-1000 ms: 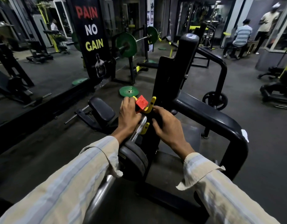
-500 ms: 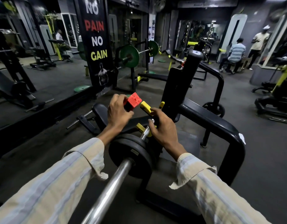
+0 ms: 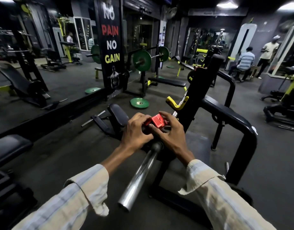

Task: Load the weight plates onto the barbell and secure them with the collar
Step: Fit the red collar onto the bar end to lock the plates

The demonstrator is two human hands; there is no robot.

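Both hands on red collar [image 3: 157, 123] at 12 o'clock on barbell sleeve [image 3: 139, 175], left hand [image 3: 136, 132] curled round its near side, right hand [image 3: 172, 131] fingers wrapped over top, likely bracing to clamp against the mostly hidden plates.

**Both hands closed together at arm's length**

The person's two forearms reach forward and converge, sleeves pushed back just above the wrists. The left hand [image 3: 136, 131] sits knuckles up, its fingers curled down and forward, gripping the red collar [image 3: 157, 122]. The right hand [image 3: 172, 131] lies just beside it, back of the hand upward, fingers bent over the same collar, thumb tucked toward the left hand. The two hands touch at the thumbs.
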